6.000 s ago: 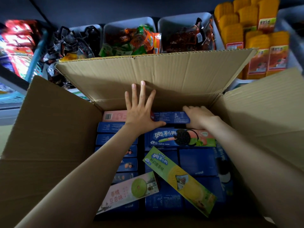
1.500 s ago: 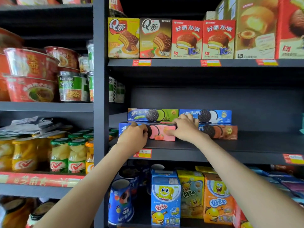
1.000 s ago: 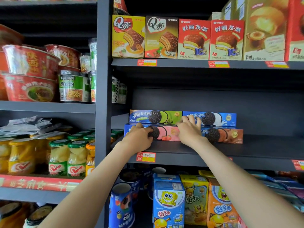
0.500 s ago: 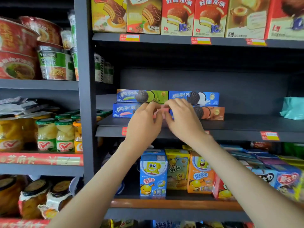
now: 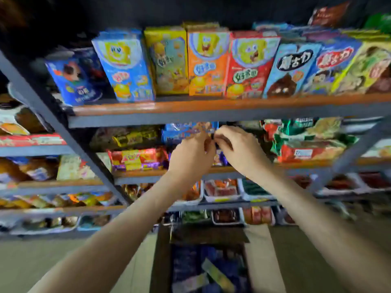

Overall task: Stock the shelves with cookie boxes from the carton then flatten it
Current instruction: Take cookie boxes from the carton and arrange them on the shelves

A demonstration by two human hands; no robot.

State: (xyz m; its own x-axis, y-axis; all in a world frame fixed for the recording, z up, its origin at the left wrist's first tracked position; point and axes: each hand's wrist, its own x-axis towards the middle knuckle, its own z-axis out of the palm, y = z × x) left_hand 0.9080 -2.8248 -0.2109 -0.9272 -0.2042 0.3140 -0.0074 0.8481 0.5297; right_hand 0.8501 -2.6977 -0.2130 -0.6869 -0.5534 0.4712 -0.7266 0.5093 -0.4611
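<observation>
Hovering close together before the store racking, the left hand (image 5: 190,159) and the right hand (image 5: 243,153) are raised level with a middle shelf. Their backs face the camera, and both forearms run up from the lower corners of the view. The fingers of each hand are bent inward and the tips of the two hands almost meet. No box sits in either one, but the view is smeared by motion and a small dark patch lies between the fingertips. I cannot tell whether something small is pinched there or whether the fingers are simply curled on nothing. The carton (image 5: 161,267) stands open on the floor (image 5: 53,261) below the hands, at the bottom centre of the view, just in front of the lowest shelves. Brown card shows along its left side and far edge. Inside lie the cookie boxes (image 5: 186,265), mostly dark blue and packed flat, with a green-and-yellow box (image 5: 218,277) lying slantwise on top of them. Above the hands an orange-edged shelf (image 5: 211,106) carries a row of upright cartoon boxes (image 5: 207,62) — blue, yellow, orange and red side by side. Behind the hands are bagged snacks (image 5: 135,159), and lower down white trays (image 5: 222,191) of wrapped goods — all too blurred to read.
</observation>
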